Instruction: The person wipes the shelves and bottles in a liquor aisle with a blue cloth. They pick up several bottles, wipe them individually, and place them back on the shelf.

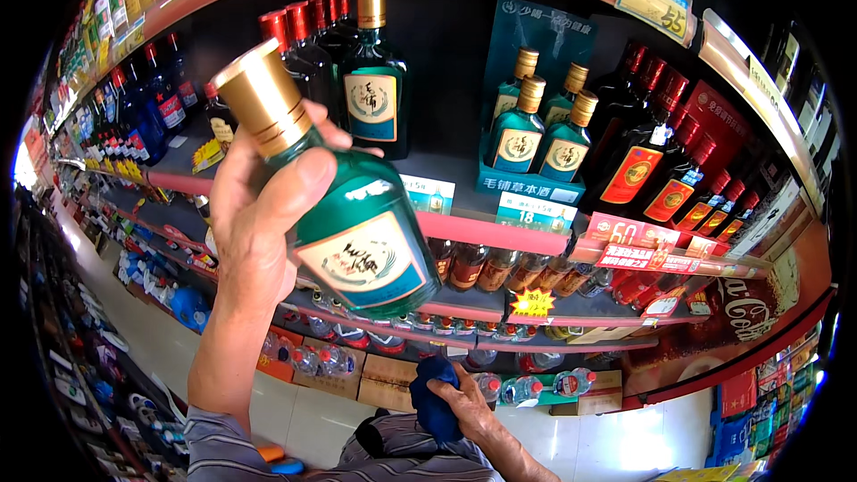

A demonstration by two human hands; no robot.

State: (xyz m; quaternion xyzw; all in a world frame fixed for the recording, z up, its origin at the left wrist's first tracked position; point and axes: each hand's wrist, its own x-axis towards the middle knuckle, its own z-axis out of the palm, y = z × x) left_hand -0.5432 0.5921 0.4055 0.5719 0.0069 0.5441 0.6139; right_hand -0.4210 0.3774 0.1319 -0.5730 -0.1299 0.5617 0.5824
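Observation:
A large green glass liquor bottle (365, 234) with a gold cap and a cream-and-blue label is gripped near its neck by my left hand (268, 201). It tilts, cap toward the upper left, in front of the shelf. A matching bottle (372, 90) stands upright on the shelf behind it. Low in the view, my right hand (462, 402) holds a bunched dark blue cloth (434, 395) close to my body. Right of centre, several small green bottles (519, 144) with gold caps sit in a teal display box (492, 177).
Dark bottles with red caps (311, 47) stand behind the green ones. Red-labelled bottles (633, 171) fill the shelf's right side. Price cards (535, 212) hang along the pink shelf edge (495, 233). Lower shelves carry brown bottles (469, 264); cardboard boxes (388, 380) and plastic bottles rest near the tiled floor (315, 422).

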